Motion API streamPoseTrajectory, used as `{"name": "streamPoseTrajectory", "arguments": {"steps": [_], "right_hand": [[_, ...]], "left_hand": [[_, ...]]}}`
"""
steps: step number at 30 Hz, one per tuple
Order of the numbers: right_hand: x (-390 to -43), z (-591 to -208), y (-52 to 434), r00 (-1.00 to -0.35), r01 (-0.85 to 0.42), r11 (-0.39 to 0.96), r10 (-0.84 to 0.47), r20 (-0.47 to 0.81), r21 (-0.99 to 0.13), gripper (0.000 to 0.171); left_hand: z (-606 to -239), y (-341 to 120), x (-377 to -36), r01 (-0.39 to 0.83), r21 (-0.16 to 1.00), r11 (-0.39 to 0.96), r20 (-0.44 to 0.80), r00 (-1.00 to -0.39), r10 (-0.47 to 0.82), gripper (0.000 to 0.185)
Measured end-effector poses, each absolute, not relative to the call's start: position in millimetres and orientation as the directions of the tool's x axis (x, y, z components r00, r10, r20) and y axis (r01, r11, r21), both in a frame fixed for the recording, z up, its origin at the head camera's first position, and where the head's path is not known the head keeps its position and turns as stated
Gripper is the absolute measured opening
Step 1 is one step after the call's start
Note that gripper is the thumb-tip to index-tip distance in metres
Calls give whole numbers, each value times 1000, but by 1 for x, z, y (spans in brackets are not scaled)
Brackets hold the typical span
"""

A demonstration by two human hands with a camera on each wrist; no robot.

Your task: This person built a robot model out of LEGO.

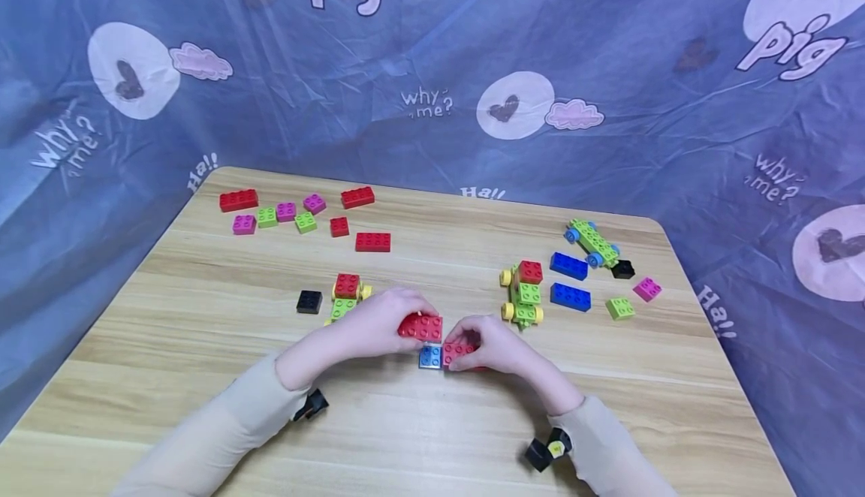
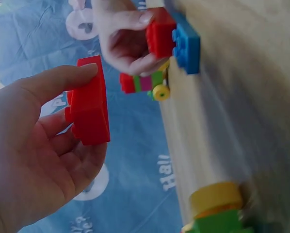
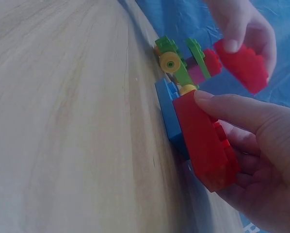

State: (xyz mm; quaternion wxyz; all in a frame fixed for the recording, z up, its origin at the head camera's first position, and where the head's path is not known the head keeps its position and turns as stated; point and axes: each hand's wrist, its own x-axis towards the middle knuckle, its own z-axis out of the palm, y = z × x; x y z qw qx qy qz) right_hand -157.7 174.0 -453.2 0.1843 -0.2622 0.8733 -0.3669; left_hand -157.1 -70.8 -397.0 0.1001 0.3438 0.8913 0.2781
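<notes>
Two hands meet over a wooden desk (image 1: 203, 332) strewn with toy bricks. The left hand (image 1: 378, 322) grips a red brick (image 1: 421, 326) between thumb and fingers, lifted just above the desk, close beside the right hand (image 1: 489, 343). The right hand grasps a second red brick (image 1: 457, 352), which sits on a blue plate (image 1: 429, 356) lying flat on the desk between the two hands. Behind the left hand stands a green wheeled piece topped with a red block (image 1: 347, 285); beyond the right hand, a similar wheeled piece (image 1: 525, 293) and two blue bricks (image 1: 570, 281).
</notes>
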Motion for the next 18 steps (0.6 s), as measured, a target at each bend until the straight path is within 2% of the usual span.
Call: {"name": "streamPoseTrajectory", "arguments": {"steps": [18], "right_hand": [[-158, -452, 173, -793, -309, 583, -594, -135, -752, 29]], "left_hand": [[-424, -57, -156, 518, 517, 682, -112, -749, 654, 42]]}}
